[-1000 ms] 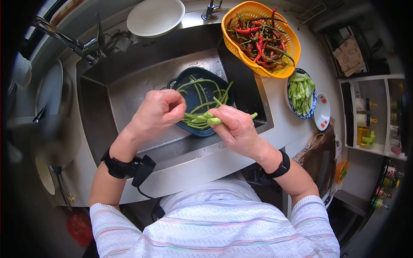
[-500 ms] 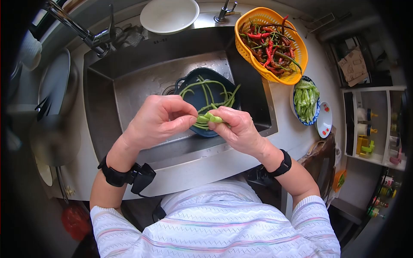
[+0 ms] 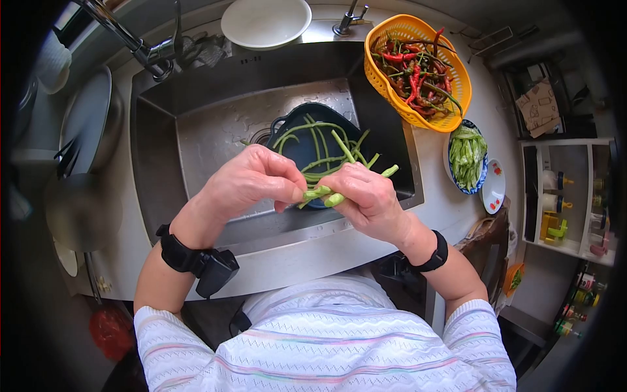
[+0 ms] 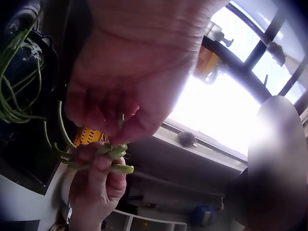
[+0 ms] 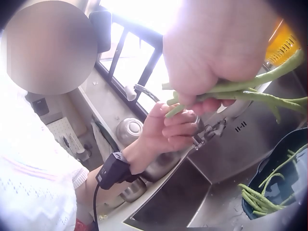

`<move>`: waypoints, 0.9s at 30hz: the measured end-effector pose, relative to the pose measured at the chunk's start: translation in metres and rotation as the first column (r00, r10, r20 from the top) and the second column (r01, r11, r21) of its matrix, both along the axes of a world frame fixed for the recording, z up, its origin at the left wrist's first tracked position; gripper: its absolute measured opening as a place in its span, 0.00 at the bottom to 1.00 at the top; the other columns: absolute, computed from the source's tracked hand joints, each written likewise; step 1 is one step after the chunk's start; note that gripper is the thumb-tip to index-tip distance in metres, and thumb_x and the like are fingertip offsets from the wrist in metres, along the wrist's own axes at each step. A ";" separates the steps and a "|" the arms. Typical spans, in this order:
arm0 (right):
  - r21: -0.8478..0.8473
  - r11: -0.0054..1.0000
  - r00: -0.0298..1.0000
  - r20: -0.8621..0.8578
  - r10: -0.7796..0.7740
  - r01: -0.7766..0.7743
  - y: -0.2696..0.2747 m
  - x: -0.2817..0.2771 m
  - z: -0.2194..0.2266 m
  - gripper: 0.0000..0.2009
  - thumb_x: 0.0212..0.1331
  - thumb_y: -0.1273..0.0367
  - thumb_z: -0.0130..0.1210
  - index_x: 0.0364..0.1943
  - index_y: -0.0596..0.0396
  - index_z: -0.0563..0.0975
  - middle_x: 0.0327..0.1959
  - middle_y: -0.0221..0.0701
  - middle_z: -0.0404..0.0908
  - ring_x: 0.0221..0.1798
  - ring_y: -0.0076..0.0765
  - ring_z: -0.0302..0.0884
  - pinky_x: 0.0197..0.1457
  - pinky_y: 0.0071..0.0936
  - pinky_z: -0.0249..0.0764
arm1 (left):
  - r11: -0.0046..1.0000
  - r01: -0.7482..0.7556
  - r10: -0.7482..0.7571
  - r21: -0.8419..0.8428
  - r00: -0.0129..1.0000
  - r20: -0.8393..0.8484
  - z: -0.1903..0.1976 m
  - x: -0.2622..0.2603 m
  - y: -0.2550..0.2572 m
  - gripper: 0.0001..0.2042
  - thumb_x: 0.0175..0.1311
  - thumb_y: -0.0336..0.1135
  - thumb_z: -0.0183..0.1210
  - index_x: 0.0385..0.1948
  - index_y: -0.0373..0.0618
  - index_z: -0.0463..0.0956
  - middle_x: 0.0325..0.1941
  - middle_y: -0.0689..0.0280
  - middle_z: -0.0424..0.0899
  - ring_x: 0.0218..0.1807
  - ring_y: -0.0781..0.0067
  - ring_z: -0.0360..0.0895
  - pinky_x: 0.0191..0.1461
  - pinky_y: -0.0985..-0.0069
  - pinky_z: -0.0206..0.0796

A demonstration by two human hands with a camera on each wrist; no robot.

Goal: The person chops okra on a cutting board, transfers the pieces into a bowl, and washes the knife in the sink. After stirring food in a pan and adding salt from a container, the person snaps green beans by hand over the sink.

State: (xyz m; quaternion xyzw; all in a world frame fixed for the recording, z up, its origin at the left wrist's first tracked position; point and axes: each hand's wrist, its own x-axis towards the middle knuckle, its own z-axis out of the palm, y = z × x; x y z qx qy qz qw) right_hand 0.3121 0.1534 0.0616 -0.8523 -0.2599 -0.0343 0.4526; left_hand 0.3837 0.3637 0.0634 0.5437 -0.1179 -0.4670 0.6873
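My right hand [image 3: 371, 199] grips a small bunch of long green beans [image 5: 269, 98], their cut ends poking out past the thumb. My left hand [image 3: 255, 179] meets these ends, thumb and forefinger pinching the tip of one bean. A small green bit shows among the left fingers in the left wrist view. Below both hands, a dark blue basin [image 3: 346, 116] stands in the sink, holding more long beans [image 5: 260, 199].
The steel sink [image 3: 209, 134] surrounds the basin. Behind it are a white bowl [image 3: 266, 23] and a tap [image 3: 140, 49]. Rightward on the counter stand a yellow basket [image 3: 375, 75] of red chillies, a bowl of sliced greens [image 3: 467, 157] and a small white dish [image 3: 494, 186].
My left hand has come from apart, fingers curled, to the bean ends and now pinches one. The right hand keeps its grip. The head view has shifted slightly.
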 end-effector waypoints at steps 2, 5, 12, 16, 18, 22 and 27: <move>0.016 1.000 0.999 0.037 0.020 -0.021 0.001 -0.002 0.001 0.12 0.45 0.76 0.60 0.36 0.56 0.76 0.28 0.34 0.75 0.33 0.39 0.74 0.38 0.29 0.68 | 0.998 0.066 -0.066 0.000 0.997 -0.033 -0.001 -0.001 -0.001 0.04 0.50 0.26 0.58 0.24 0.36 0.80 0.20 0.69 0.78 0.23 0.84 0.71 0.27 0.86 0.63; -0.014 0.999 0.999 0.022 0.040 -0.039 0.005 -0.003 0.002 0.12 0.45 0.76 0.60 0.37 0.56 0.76 0.28 0.34 0.76 0.34 0.39 0.74 0.38 0.30 0.68 | 0.993 0.082 -0.083 0.082 0.997 0.007 0.000 -0.001 0.000 0.04 0.49 0.25 0.59 0.26 0.35 0.80 0.20 0.68 0.77 0.22 0.83 0.71 0.27 0.85 0.62; 0.064 0.997 0.990 -0.133 -0.043 0.052 0.014 -0.008 0.002 0.14 0.45 0.75 0.61 0.39 0.57 0.75 0.28 0.33 0.76 0.31 0.38 0.75 0.34 0.29 0.71 | 0.984 -0.035 0.003 0.173 0.983 0.181 -0.009 -0.004 0.004 0.05 0.50 0.26 0.56 0.26 0.35 0.80 0.20 0.71 0.77 0.23 0.87 0.69 0.27 0.86 0.63; 0.093 0.994 0.988 -0.149 -0.034 0.048 0.019 -0.006 0.006 0.15 0.44 0.74 0.63 0.39 0.56 0.76 0.27 0.33 0.76 0.28 0.35 0.76 0.30 0.26 0.72 | 0.987 0.005 -0.022 0.159 0.994 0.103 -0.014 -0.006 0.004 0.05 0.52 0.26 0.57 0.27 0.37 0.80 0.20 0.72 0.77 0.23 0.88 0.69 0.27 0.87 0.62; 0.070 0.997 0.989 -0.148 -0.014 0.025 0.016 -0.006 0.004 0.14 0.45 0.74 0.62 0.39 0.55 0.76 0.27 0.33 0.76 0.28 0.34 0.76 0.31 0.26 0.72 | 0.991 0.013 -0.025 0.136 0.996 0.090 -0.018 -0.008 0.001 0.05 0.52 0.26 0.57 0.27 0.37 0.81 0.20 0.72 0.77 0.22 0.88 0.69 0.26 0.87 0.62; 0.095 0.995 0.984 -0.174 0.026 -0.009 0.017 -0.006 0.004 0.13 0.47 0.74 0.60 0.39 0.53 0.78 0.28 0.33 0.77 0.29 0.34 0.76 0.32 0.27 0.72 | 0.991 0.061 -0.071 0.123 0.994 0.080 -0.027 -0.013 -0.006 0.05 0.53 0.26 0.56 0.26 0.39 0.81 0.19 0.74 0.76 0.21 0.88 0.68 0.24 0.87 0.60; 0.132 0.987 0.992 -0.100 -0.078 0.091 0.019 -0.003 0.002 0.12 0.47 0.75 0.59 0.39 0.54 0.78 0.28 0.32 0.76 0.31 0.35 0.76 0.33 0.26 0.72 | 0.976 0.016 -0.043 0.218 0.992 0.120 -0.043 -0.018 -0.011 0.04 0.53 0.28 0.57 0.24 0.40 0.80 0.18 0.74 0.75 0.20 0.87 0.68 0.24 0.86 0.61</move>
